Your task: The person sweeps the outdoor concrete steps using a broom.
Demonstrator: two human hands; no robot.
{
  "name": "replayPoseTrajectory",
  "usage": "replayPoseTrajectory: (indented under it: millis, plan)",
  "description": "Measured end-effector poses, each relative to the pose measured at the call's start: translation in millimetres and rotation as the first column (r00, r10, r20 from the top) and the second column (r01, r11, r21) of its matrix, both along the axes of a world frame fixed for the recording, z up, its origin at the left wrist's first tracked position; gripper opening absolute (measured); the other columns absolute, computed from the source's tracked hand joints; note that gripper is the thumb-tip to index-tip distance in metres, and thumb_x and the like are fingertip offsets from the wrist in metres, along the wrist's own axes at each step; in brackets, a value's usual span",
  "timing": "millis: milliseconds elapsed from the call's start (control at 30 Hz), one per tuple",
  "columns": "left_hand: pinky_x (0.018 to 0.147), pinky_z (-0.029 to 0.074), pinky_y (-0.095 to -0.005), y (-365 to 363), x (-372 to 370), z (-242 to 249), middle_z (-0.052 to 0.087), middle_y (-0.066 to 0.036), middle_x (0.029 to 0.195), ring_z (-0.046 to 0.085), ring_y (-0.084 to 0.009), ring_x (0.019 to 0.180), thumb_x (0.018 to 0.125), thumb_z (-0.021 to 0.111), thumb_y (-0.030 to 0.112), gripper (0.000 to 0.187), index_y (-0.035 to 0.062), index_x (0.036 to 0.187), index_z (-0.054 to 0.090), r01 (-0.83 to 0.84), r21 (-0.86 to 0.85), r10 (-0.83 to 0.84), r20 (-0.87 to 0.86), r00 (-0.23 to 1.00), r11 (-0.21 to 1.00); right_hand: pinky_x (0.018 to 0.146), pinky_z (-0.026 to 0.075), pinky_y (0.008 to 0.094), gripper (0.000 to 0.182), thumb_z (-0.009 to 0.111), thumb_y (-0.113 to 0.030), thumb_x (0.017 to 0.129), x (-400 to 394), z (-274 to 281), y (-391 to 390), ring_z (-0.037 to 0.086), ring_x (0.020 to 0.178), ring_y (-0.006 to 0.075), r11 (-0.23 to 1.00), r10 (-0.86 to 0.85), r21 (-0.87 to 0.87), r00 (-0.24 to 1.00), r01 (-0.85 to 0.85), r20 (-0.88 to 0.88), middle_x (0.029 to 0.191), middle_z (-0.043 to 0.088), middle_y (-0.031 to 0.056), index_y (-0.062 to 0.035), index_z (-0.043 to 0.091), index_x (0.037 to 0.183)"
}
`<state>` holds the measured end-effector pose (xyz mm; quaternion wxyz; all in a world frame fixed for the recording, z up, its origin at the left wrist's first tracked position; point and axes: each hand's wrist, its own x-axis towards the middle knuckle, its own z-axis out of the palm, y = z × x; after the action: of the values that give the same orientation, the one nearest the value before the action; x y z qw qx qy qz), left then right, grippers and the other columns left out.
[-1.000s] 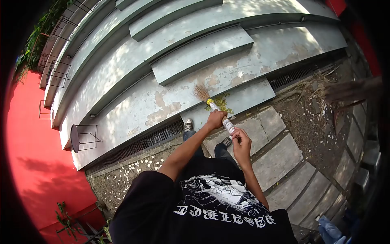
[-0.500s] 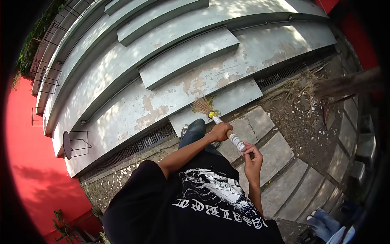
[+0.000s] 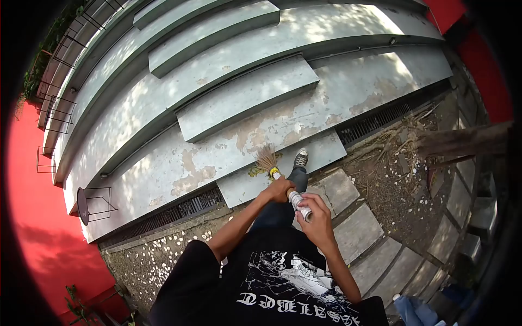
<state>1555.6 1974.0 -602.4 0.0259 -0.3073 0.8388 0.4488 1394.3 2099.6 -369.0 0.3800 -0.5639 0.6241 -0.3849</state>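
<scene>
A stick broom [image 3: 298, 202] with a white-wrapped handle points away from my body, its brown bristles [image 3: 266, 157] fanned out at the foot of the pale grey steps. Yellow binding circles the base of the bristles, and some yellow-green leaves [image 3: 255, 171] lie beside them. My left hand [image 3: 279, 190] is wrapped round the handle below the binding. At the near end of the handle, the fingers of my right hand [image 3: 316, 216] are curled around the white wrapping. One sneaker [image 3: 301, 157] is on the low step, close to the right of the bristles.
Curved concrete tiers [image 3: 244, 98] with peeling paint rise ahead. A dark drain grate [image 3: 168, 216] runs along their base. Paving slabs [image 3: 356, 231] and a tree trunk with roots [image 3: 462, 142] are at the right. A round-topped stool [image 3: 82, 206] stands left; another person's legs [image 3: 416, 309] show lower right.
One foot has come forward onto the low step. Both hands and the broom have shifted left in view, and the handle now points more toward me.
</scene>
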Motion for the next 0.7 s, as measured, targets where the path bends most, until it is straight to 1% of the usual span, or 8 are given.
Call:
replayPoseTrajectory:
  millis: [33, 67, 167, 267, 367, 433, 533, 700]
  plan:
    - [0.089, 0.053, -0.0523, -4, -6, 8, 0.075, -0.016, 0.1, 0.066, -0.0433, 0.103, 0.073, 0.077, 0.017, 0.027, 0.0189, 0.1, 0.076, 0.011, 0.005, -0.011, 0.028, 1.0, 1.0, 0.093, 0.054, 0.0426, 0.02, 0.077, 0.001, 0.083, -15, 1, -8, 0.068, 0.104, 0.041, 0.996, 0.05, 0.068, 0.998, -0.052, 0.033, 0.11, 0.068, 0.0173, 0.0017, 0.065, 0.1]
    - [0.09, 0.054, -0.0519, -12, -12, 33, 0.075, -0.016, 0.1, 0.066, -0.0428, 0.105, 0.073, 0.076, 0.017, 0.026, 0.0173, 0.099, 0.077, -0.015, 0.047, 0.011, 0.077, 0.997, 0.999, 0.092, 0.055, 0.0417, 0.016, 0.076, 0.004, 0.082, -23, 17, -21, 0.071, 0.104, 0.0393, 0.999, 0.034, 0.034, 0.999, -0.034, 0.016, 0.108, 0.071, 0.0162, 0.0019, 0.065, 0.093]
    - [0.091, 0.055, -0.0502, -57, -48, 87, 0.075, -0.016, 0.097, 0.067, -0.0414, 0.103, 0.071, 0.076, 0.015, 0.027, 0.0156, 0.099, 0.077, 0.067, 0.059, -0.076, 0.166, 0.983, 0.996, 0.093, 0.056, 0.0416, 0.015, 0.074, 0.007, 0.082, -67, 48, -67, 0.072, 0.109, 0.0374, 0.997, 0.025, 0.072, 0.998, -0.029, 0.059, 0.109, 0.073, 0.0174, 0.0024, 0.064, 0.091]
    - [0.087, 0.054, -0.0492, -87, -84, 134, 0.074, -0.016, 0.093, 0.067, -0.0394, 0.099, 0.069, 0.078, 0.017, 0.029, 0.0136, 0.098, 0.076, -0.024, 0.085, 0.023, 0.02, 1.0, 0.996, 0.095, 0.057, 0.039, 0.013, 0.073, 0.009, 0.082, -115, 91, -124, 0.075, 0.105, 0.034, 0.991, -0.105, 0.093, 0.989, 0.095, 0.1, 0.103, 0.075, 0.0172, 0.003, 0.064, 0.088]
    - [0.085, 0.053, -0.0486, -169, -140, 183, 0.073, -0.017, 0.096, 0.066, -0.0381, 0.098, 0.069, 0.084, 0.021, 0.037, 0.0077, 0.101, 0.073, -0.085, 0.06, 0.093, -0.155, 0.984, 0.995, 0.093, 0.057, 0.0373, 0.013, 0.072, 0.01, 0.081, -175, 126, -196, 0.075, 0.102, 0.0322, 0.972, -0.233, 0.029, 0.969, 0.231, 0.083, 0.1, 0.075, 0.0172, 0.0028, 0.064, 0.087]
    - [0.085, 0.053, -0.0489, -202, -175, 180, 0.072, -0.018, 0.102, 0.067, -0.0394, 0.099, 0.074, 0.082, 0.02, 0.039, 0.0054, 0.108, 0.07, -0.127, 0.009, 0.122, -0.355, 0.927, 0.992, 0.092, 0.056, 0.0371, 0.013, 0.071, 0.01, 0.08, -196, 146, -213, 0.075, 0.1, 0.0316, 0.954, -0.299, 0.022, 0.954, 0.299, 0.024, 0.099, 0.074, 0.0171, 0.0024, 0.063, 0.087]
    - [0.086, 0.053, -0.0489, -244, -233, 172, 0.07, -0.02, 0.105, 0.067, -0.0417, 0.101, 0.077, 0.08, 0.016, 0.042, 0.0029, 0.114, 0.066, -0.127, 0.122, 0.169, -0.444, 0.88, 0.984, 0.091, 0.056, 0.039, 0.013, 0.069, 0.01, 0.079, -219, 165, -256, 0.073, 0.099, 0.032, 0.952, -0.307, -0.05, 0.942, 0.303, -0.137, 0.103, 0.073, 0.0166, 0.0013, 0.062, 0.086]
    - [0.086, 0.053, -0.0483, -318, -303, 186, 0.067, -0.021, 0.108, 0.066, -0.0442, 0.104, 0.077, 0.079, 0.009, 0.043, 0.0024, 0.116, 0.061, -0.09, 0.054, 0.105, -0.536, 0.838, 0.994, 0.1, 0.053, 0.0427, 0.012, 0.067, 0.011, 0.08, -243, 174, -295, 0.07, 0.116, 0.038, 0.954, -0.295, -0.108, 0.938, 0.279, -0.182, 0.108, 0.072, 0.0164, 0.0015, 0.063, 0.086]
